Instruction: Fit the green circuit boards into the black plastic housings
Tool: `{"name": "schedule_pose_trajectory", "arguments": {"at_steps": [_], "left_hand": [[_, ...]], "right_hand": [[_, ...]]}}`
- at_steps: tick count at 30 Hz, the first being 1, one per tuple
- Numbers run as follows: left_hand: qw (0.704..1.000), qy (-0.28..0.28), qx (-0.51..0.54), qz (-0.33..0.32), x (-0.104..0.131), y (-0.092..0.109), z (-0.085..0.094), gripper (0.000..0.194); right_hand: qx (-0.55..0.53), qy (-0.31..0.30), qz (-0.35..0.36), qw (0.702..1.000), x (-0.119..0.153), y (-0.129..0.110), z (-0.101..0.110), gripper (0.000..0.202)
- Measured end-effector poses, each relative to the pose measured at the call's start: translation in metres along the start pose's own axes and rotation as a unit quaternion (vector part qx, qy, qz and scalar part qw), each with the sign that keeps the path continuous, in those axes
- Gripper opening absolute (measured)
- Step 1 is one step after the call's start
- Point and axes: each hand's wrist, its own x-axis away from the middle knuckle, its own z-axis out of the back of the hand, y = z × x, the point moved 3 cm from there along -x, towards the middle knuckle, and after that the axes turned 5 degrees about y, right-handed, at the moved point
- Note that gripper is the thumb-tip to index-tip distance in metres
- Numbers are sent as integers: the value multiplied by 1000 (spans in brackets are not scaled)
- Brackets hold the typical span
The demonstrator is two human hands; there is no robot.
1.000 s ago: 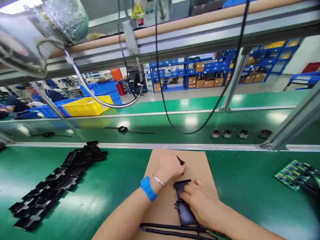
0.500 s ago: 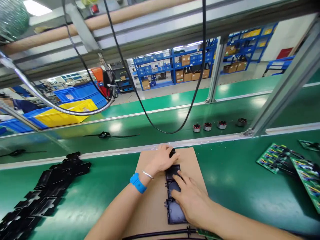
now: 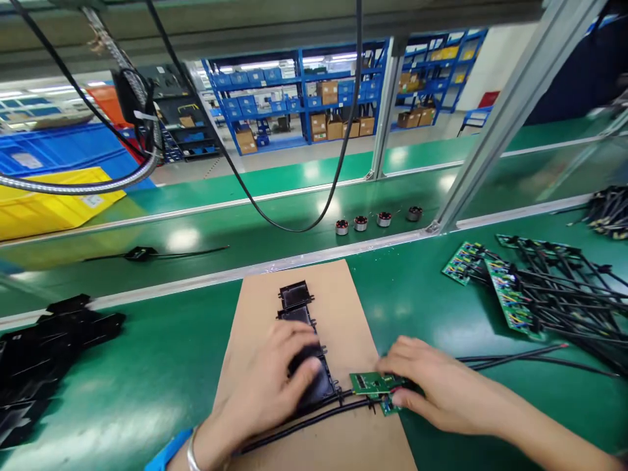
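Note:
A column of black plastic cases (image 3: 295, 295) lies on a sheet of brown cardboard (image 3: 333, 288). My left hand (image 3: 279, 373), slightly blurred, is over the nearer cases with fingers and thumb apart; I cannot tell whether it touches them. To the right, my right hand (image 3: 422, 383) pinches a green circuit board (image 3: 366, 383) with black cables between thumb and fingers, at the cardboard's right edge. Part of a second board (image 3: 389, 407) shows just beneath. Black cables (image 3: 304, 426) run left from the boards across the cardboard below the cases.
More black cases (image 3: 59, 347) are heaped on the left. Several circuit boards (image 3: 510, 301) with tangled cables (image 3: 569, 294) lie to the right. Small round metal motors (image 3: 360, 224) line the far strip beyond a metal rail (image 3: 220, 271). A black cable (image 3: 338, 176) hangs in front.
Both hands have left the far cases. My left hand has come nearer over the lower cases; my right hand has moved right and taken hold of a circuit board. The view has turned right.

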Motion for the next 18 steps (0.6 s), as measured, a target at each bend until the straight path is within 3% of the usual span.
{"name": "schedule_pose_trajectory", "arguments": {"at_steps": [3,6,7,10,14,18], "left_hand": [[994,-63,93,-7,14,32,-13,29],[987,-70,143,5,17,49,-21,44],[985,-64,159,16,16,52,-21,41],[976,-43,198,79,15,50,-22,13],[964,4,213,156,18,38,-20,20],[956,20,211,203,22,28,-21,23]], "right_hand": [[-32,32,21,999,7,-7,-8,21],[-46,113,17,992,0,-19,0,27],[-49,128,12,990,-3,-23,4,28],[-61,136,6,989,-20,-34,17,27],[38,134,-20,990,-49,-45,19,21],[204,107,-43,972,-77,-66,2,14]]}}
